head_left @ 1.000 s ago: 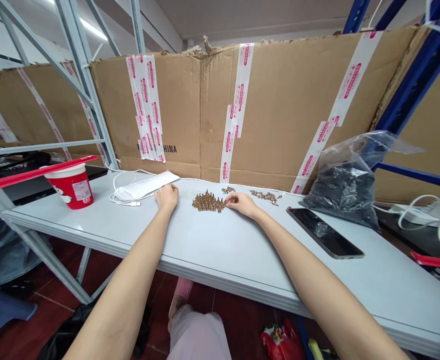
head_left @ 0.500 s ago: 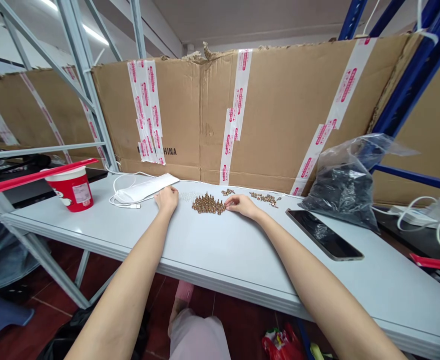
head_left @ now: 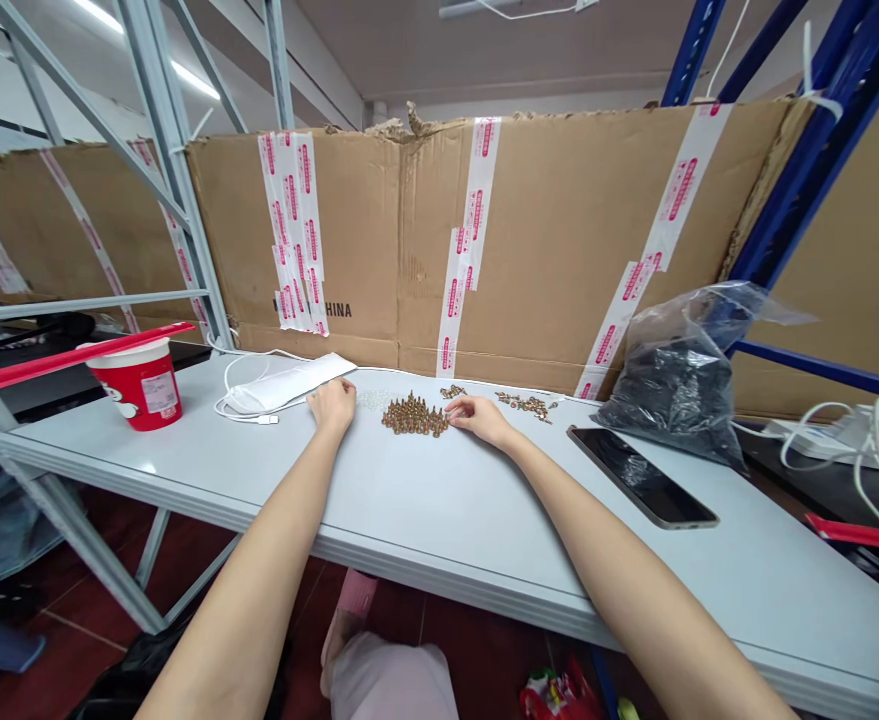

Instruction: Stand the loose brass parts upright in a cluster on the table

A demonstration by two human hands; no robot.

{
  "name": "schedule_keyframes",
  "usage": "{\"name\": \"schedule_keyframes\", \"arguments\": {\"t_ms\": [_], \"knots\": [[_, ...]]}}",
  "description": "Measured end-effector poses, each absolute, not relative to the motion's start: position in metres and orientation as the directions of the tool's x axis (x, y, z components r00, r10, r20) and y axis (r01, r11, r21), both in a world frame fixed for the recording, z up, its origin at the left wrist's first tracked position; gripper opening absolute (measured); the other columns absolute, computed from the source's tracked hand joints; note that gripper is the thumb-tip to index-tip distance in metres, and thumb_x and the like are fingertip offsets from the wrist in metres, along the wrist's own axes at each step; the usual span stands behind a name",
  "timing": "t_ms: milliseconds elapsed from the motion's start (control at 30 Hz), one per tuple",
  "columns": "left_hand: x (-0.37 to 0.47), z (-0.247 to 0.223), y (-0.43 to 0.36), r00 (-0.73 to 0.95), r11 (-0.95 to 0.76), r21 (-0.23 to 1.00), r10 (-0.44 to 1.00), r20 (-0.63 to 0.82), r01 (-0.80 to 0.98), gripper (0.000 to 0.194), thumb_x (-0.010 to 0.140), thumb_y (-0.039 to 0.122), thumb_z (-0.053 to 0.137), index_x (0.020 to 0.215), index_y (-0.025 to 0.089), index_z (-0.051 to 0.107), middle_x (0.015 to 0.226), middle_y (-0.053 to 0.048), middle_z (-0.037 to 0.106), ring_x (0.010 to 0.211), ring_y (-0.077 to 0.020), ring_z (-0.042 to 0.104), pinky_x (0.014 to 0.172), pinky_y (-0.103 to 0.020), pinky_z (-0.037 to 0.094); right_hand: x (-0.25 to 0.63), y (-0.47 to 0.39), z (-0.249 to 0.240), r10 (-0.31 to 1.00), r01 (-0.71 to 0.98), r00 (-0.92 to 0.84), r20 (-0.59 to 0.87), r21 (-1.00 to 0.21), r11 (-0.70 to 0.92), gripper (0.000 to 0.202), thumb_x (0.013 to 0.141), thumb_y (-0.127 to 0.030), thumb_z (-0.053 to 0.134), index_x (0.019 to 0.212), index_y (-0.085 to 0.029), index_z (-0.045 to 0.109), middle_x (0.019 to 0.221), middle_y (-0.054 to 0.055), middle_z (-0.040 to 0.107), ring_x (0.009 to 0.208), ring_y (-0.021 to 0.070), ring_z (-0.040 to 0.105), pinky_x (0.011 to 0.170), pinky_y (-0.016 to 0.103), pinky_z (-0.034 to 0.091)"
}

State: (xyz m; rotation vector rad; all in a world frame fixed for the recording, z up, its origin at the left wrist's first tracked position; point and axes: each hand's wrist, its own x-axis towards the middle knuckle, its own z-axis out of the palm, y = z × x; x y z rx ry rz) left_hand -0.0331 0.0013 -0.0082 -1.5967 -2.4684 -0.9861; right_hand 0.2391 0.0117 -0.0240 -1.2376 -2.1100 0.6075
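Many small brass-coloured pieces (head_left: 413, 415) with pointed tops stand upright, packed close together on the table. At their right edge, my right hand (head_left: 478, 418) has thumb and forefinger pinched on a small brass-coloured piece, its exact kind too small to tell. My left hand (head_left: 332, 404) rests curled on the table, left of the group; whatever its fingers may hold is hidden. Between that hand and the brass group lie small clear pieces (head_left: 373, 400). Two loose piles of brass-coloured bits, one smaller (head_left: 452, 391) and one larger (head_left: 529, 405), lie behind and right of my right hand.
A white power strip (head_left: 289, 384) with a cable sits behind my left hand. Further left stands a red cup (head_left: 139, 390). On the right are a phone (head_left: 643, 477) and a plastic bag with dark contents (head_left: 675, 390). Taped cardboard (head_left: 551, 230) walls the table's back edge.
The view has tilted up slightly, so everything sits a little lower in the picture. Both hands stay in nearly the same places.
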Motion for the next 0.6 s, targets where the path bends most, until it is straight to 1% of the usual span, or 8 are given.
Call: {"name": "schedule_keyframes", "arguments": {"t_ms": [67, 100, 200, 267, 333, 433, 533, 600], "knots": [[-0.032, -0.007, -0.002, -0.446, 0.248, 0.449, 0.794, 0.413, 0.858, 0.026, 0.081, 0.024, 0.040, 0.086, 0.022, 0.065, 0.091, -0.010, 0.066, 0.098, -0.0260, 0.054, 0.087, -0.040, 0.032, 0.241, 0.011, -0.023, 0.890, 0.680, -0.335, 0.310, -0.574, 0.456, 0.022, 0.073, -0.017, 0.055, 0.094, -0.018, 0.062, 0.086, 0.002, 0.067, 0.076, 0.0134, 0.059, 0.074, 0.026, 0.042], [-0.031, -0.007, -0.004, -0.426, 0.234, 0.427, 0.791, 0.438, 0.874, 0.026, 0.081, 0.023, 0.039, 0.086, 0.021, 0.065, 0.090, -0.010, 0.066, 0.097, -0.0261, 0.053, 0.086, -0.040, 0.032, 0.242, 0.011, -0.022, 0.887, 0.731, -0.300, 0.352, -0.513, 0.450, 0.023, 0.074, -0.016, 0.053, 0.095, -0.020, 0.062, 0.090, 0.002, 0.066, 0.079, 0.0142, 0.058, 0.075, 0.027, 0.041], [-0.029, -0.006, -0.007, -0.339, 0.171, 0.350, 0.792, 0.507, 0.921, 0.027, 0.081, 0.021, 0.037, 0.085, 0.019, 0.065, 0.087, -0.010, 0.066, 0.095, -0.0262, 0.052, 0.085, -0.040, 0.031, 0.243, 0.014, -0.015, 0.838, 0.879, -0.225, 0.497, -0.267, 0.395, 0.027, 0.077, -0.012, 0.047, 0.100, -0.021, 0.060, 0.104, 0.006, 0.062, 0.095, 0.0187, 0.052, 0.081, 0.030, 0.036], [-0.028, -0.006, -0.008, -0.280, 0.127, 0.301, 0.791, 0.544, 0.945, 0.028, 0.082, 0.020, 0.037, 0.085, 0.018, 0.064, 0.086, -0.010, 0.065, 0.094, -0.0259, 0.052, 0.085, -0.039, 0.030, 0.240, 0.020, -0.010, 0.813, 0.919, -0.270, 0.516, -0.113, 0.377, 0.027, 0.080, -0.014, 0.046, 0.103, -0.021, 0.059, 0.107, 0.008, 0.059, 0.101, 0.0212, 0.048, 0.082, 0.032, 0.032], [-0.028, -0.006, -0.007, -0.238, 0.095, 0.270, 0.789, 0.567, 0.958, 0.027, 0.082, 0.020, 0.037, 0.084, 0.018, 0.064, 0.087, -0.010, 0.065, 0.094, -0.0257, 0.051, 0.084, -0.039, 0.030, 0.235, 0.026, -0.004, 0.805, 0.917, -0.344, 0.483, -0.010, 0.398, 0.024, 0.082, -0.018, 0.047, 0.103, -0.022, 0.059, 0.107, 0.008, 0.059, 0.102, 0.0218, 0.047, 0.082, 0.033, 0.030], [-0.027, -0.007, -0.005, -0.193, 0.056, 0.241, 0.781, 0.595, 0.969, 0.026, 0.081, 0.020, 0.037, 0.084, 0.019, 0.063, 0.089, -0.009, 0.065, 0.093, -0.0253, 0.051, 0.083, -0.039, 0.030, 0.226, 0.035, 0.001, 0.823, 0.905, -0.399, 0.405, 0.033, 0.423, 0.018, 0.082, -0.022, 0.049, 0.095, -0.023, 0.062, 0.101, 0.006, 0.063, 0.098, 0.0208, 0.050, 0.081, 0.033, 0.028], [-0.027, -0.007, -0.004, -0.162, 0.029, 0.221, 0.773, 0.613, 0.975, 0.026, 0.082, 0.019, 0.036, 0.083, 0.019, 0.062, 0.089, -0.009, 0.065, 0.093, -0.0250, 0.051, 0.083, -0.039, 0.029, 0.221, 0.039, 0.001, 0.858, 0.921, -0.366, 0.361, 0.007, 0.390, 0.016, 0.082, -0.022, 0.050, 0.088, -0.022, 0.065, 0.092, 0.005, 0.066, 0.093, 0.0197, 0.053, 0.079, 0.032, 0.029], [-0.027, -0.007, -0.004, -0.154, 0.019, 0.220, 0.774, 0.614, 0.975, 0.026, 0.082, 0.019, 0.036, 0.084, 0.019, 0.062, 0.089, -0.008, 0.065, 0.093, -0.0246, 0.051, 0.084, -0.038, 0.029, 0.222, 0.039, 0.000, 0.867, 0.932, -0.330, 0.373, -0.015, 0.361, 0.014, 0.080, -0.023, 0.052, 0.086, -0.022, 0.065, 0.094, 0.005, 0.066, 0.094, 0.0199, 0.053, 0.079, 0.032, 0.030]]}}
